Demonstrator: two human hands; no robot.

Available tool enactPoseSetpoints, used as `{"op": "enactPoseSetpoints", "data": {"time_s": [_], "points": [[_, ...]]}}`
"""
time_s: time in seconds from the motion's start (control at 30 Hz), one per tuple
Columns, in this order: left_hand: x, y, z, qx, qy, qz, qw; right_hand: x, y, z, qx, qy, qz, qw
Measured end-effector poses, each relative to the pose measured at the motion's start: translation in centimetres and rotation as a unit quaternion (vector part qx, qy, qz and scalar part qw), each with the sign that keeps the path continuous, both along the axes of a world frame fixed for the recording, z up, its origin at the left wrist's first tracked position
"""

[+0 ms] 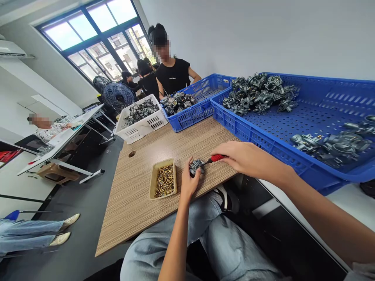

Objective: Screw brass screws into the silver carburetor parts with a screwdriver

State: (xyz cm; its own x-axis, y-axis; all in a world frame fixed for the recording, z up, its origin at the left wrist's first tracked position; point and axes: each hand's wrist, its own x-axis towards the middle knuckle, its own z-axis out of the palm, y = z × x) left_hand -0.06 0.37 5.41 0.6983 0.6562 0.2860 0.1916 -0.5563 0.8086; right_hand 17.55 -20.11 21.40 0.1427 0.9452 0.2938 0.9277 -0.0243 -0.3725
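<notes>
My left hand [190,180] is closed around a grey metal carburetor [196,166] just above the table's near edge. In my right hand [241,158] is a screwdriver [217,157] with a red and black handle, held nearly level. Its tip points left and meets the carburetor's right side; the exact contact spot is too small to make out. Left of my left hand, a small cream tray [151,187] holds many brass-coloured screw-like parts [165,180].
The wood-grain table [131,207] carries a white basket [134,134] of small metal parts and a blue crate [187,124] with carburetors. A larger blue crate [249,132] with more carburetors stands right. Across the table sits a person [172,76]. A fan [118,95] stands behind.
</notes>
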Motion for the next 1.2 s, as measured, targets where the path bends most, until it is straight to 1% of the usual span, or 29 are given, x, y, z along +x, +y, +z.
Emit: {"op": "enactPoseSetpoints", "data": {"time_s": [0.27,0.57,0.8,1.0,1.2], "points": [[0.0,0.1,-0.2,0.007,0.002,-0.001,1.000,-0.6,0.0,0.1,0.004,-0.020,0.007,1.000],[0.0,0.1,-0.3,0.006,0.002,0.000,1.000,-1.8,-0.3,0.2,0.030,-0.065,0.021,0.997],[0.0,0.2,-0.4,0.007,0.006,0.001,1.000,-2.6,-0.5,0.4,0.004,-0.090,0.030,0.996],[0.0,0.1,-0.2,0.011,0.005,-0.001,1.000,-3.1,-0.6,0.2,0.004,-0.104,0.047,0.994],[-0.1,0.0,-0.1,0.012,0.005,-0.002,1.000,-3.3,-0.4,0.2,0.001,-0.116,0.048,0.992]]}}
